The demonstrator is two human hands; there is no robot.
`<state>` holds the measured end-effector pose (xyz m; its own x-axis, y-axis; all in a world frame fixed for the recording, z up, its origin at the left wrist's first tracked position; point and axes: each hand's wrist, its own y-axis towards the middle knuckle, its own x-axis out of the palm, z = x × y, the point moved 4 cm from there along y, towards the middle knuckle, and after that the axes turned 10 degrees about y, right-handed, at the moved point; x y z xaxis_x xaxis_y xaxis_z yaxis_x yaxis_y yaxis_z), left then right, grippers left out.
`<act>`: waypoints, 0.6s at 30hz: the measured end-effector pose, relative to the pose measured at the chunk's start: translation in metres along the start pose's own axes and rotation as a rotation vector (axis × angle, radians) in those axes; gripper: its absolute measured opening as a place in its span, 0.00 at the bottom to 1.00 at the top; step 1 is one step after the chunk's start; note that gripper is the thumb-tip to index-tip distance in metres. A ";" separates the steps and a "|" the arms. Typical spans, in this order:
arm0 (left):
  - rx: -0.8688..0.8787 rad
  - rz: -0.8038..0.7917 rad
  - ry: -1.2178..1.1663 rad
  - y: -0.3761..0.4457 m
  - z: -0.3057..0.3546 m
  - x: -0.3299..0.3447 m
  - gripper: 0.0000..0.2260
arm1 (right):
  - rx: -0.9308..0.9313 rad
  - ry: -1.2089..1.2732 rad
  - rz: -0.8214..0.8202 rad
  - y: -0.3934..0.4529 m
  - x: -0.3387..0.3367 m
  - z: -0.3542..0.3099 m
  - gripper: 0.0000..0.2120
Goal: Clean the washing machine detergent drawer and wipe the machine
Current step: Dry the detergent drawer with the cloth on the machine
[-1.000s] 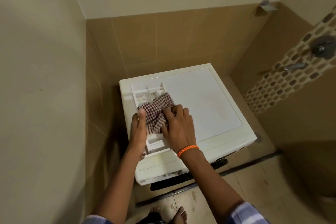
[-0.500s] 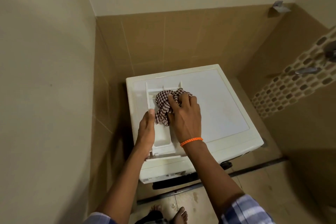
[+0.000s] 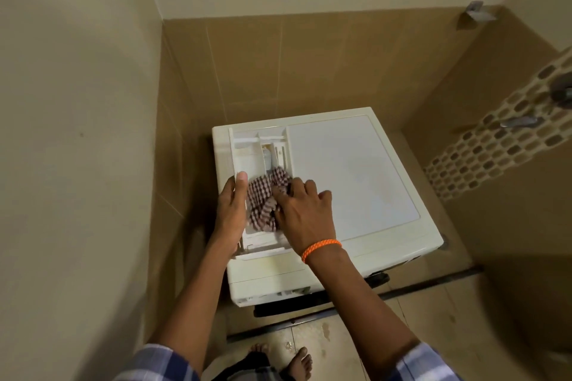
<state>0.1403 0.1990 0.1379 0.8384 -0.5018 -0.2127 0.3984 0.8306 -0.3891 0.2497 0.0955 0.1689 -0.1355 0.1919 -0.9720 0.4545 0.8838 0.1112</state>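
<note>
A white washing machine (image 3: 356, 176) stands in a tiled corner, seen from above. The white detergent drawer (image 3: 253, 148) lies on its top at the left, compartments facing up. My left hand (image 3: 230, 210) grips the drawer's left edge, thumb on the rim. My right hand (image 3: 305, 213), with an orange band on the wrist, presses a brown-and-white checked cloth (image 3: 263, 201) into the drawer's near compartment. The drawer's far compartments are uncovered. Part of the cloth is hidden under my right palm.
Brown tiled walls close in behind and to the left of the machine. A mosaic tile strip with metal tap fittings (image 3: 520, 122) runs along the right wall. My bare feet (image 3: 298, 360) stand on the wet tiled floor in front of the machine.
My right hand has dragged the cloth from the drawer's far compartments back toward me into the near compartment. My left hand stays on the drawer's left edge.
</note>
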 end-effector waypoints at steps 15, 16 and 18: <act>0.128 -0.017 0.140 0.001 0.015 -0.005 0.12 | 0.109 0.172 -0.368 -0.001 -0.004 -0.005 0.11; 0.133 -0.007 0.137 0.003 0.013 -0.006 0.12 | 0.104 0.180 -0.371 -0.006 -0.001 -0.006 0.11; 0.080 0.032 0.073 0.004 0.002 -0.007 0.12 | 0.084 0.154 -0.347 -0.007 0.000 -0.004 0.12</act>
<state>0.1370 0.2061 0.1391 0.8230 -0.4886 -0.2897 0.4029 0.8616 -0.3087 0.2428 0.0915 0.1691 -0.4212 -0.0449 -0.9058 0.4283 0.8706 -0.2423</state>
